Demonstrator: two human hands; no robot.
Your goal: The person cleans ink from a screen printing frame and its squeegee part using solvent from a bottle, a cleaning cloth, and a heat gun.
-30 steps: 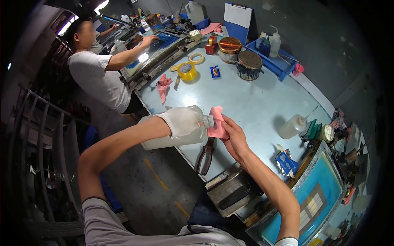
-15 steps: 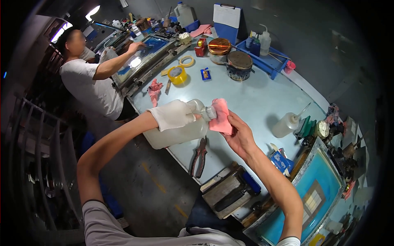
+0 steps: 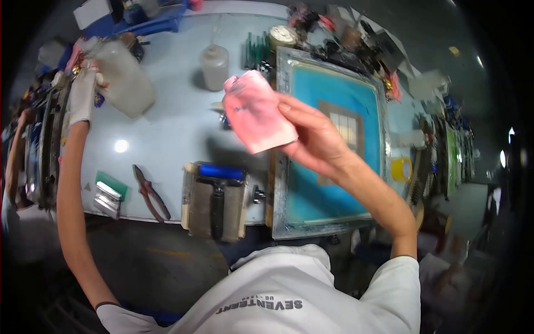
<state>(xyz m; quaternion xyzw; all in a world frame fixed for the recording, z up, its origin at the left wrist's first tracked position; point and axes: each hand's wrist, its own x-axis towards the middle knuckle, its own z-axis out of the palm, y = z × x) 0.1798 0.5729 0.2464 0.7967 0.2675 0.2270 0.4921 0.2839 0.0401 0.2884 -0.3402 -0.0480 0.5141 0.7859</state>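
My right hand (image 3: 317, 136) pinches a folded pink cloth (image 3: 258, 114) with dark smudges, thumb on top. It hovers above the left edge of a screen-printing frame (image 3: 281, 206) with a blue mesh. At the far left, my left hand (image 3: 83, 97), in a white glove, is closed at the neck end of a translucent plastic jug (image 3: 127, 83). Blur hides its exact grip and whether the jug rests on the table. A squeeze bottle (image 3: 214, 69) with a thin spout stands beyond the cloth.
On the light table (image 3: 167, 128) lie pliers (image 3: 150, 195) and a green card with a silvery piece (image 3: 109, 195). A blue-handled tool (image 3: 219, 172) sits on a block at the front edge. An open tin (image 3: 283, 36) stands behind the frame; yellow tape (image 3: 401, 168) lies right.
The view has swung right. My right hand has carried the cloth away from the jug's cap toward the screen frame. My left hand and the jug are now at the far left.
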